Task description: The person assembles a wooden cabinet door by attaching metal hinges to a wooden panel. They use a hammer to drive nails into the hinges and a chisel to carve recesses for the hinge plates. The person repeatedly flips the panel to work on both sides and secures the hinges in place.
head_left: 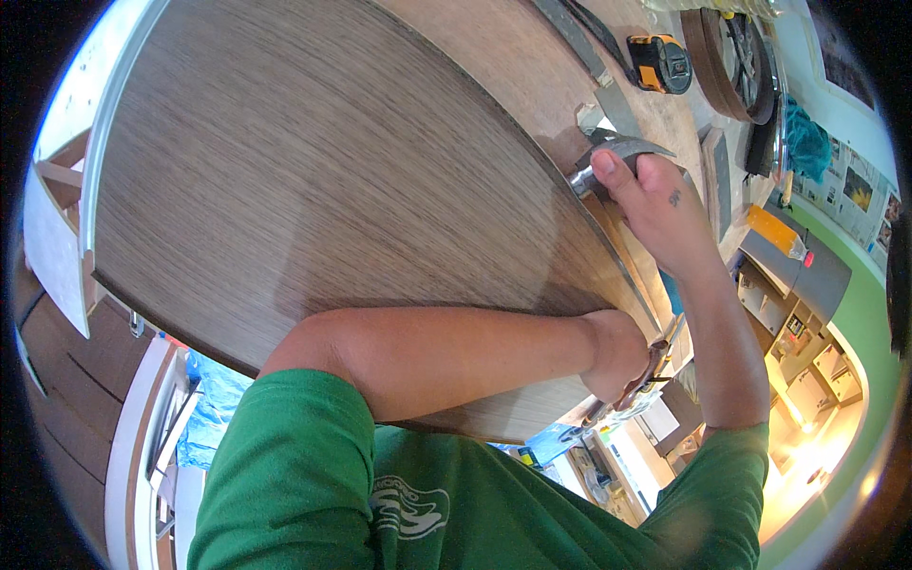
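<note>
A large wood-grain panel (342, 161) with a thin dark edge fills the left and middle of the view. My right hand (665, 209) is closed around a claw hammer (635, 145), gripped close to its metal head. The head's round face is right by the panel's long edge, and the claw points right. Across the panel reaches my left forearm, and my left hand (616, 353) rests at its right-hand end. The left fingers are mostly hidden; a small brown object (657, 357) shows beside them, and I cannot tell whether they hold it.
Beyond the panel, a wooden worktop (532, 66) carries a black and orange tape measure (659, 64), a coiled brown edging strip (717, 71) and flat metal strips. An orange bottle (779, 234) lies at the right. Blue plastic sheeting (201, 404) and open shelving stand around.
</note>
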`<state>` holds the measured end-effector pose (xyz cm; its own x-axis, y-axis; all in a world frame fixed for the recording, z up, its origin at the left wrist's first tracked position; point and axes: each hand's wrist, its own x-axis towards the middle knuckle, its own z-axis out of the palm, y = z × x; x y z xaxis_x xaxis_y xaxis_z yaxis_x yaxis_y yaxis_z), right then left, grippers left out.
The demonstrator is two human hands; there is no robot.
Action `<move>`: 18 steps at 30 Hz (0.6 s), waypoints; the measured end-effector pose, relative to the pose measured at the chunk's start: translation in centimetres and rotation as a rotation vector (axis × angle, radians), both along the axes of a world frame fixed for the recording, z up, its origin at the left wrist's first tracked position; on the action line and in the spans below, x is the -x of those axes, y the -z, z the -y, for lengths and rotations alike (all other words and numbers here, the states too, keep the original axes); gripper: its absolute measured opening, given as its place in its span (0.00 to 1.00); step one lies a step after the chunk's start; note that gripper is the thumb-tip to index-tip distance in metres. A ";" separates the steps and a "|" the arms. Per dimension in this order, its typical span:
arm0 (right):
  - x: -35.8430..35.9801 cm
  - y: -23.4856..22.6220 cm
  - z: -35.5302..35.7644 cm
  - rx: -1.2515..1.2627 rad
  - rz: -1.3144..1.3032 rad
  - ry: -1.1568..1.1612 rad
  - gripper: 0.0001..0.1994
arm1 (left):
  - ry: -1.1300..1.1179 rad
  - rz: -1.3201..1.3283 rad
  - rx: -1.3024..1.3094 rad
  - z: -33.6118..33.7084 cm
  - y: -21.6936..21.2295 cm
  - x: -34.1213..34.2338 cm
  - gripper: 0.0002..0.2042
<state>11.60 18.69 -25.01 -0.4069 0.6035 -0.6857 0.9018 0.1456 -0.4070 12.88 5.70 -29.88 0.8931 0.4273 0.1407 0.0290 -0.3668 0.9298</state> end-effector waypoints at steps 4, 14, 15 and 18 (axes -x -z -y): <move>0.7 -0.1 0.6 -0.072 -0.019 0.019 0.33 | -0.011 -0.004 0.003 0.1 0.2 -0.3 0.16; -0.9 -0.4 0.3 -0.056 0.079 -0.025 0.35 | -0.028 -0.002 0.030 0.2 0.2 -0.1 0.16; -0.2 -0.4 0.1 -0.055 0.097 -0.041 0.35 | -0.029 -0.002 0.033 0.3 0.2 -0.2 0.16; 1.4 -0.7 0.2 -0.065 0.118 -0.046 0.35 | -0.022 -0.006 0.032 0.2 0.2 -0.3 0.16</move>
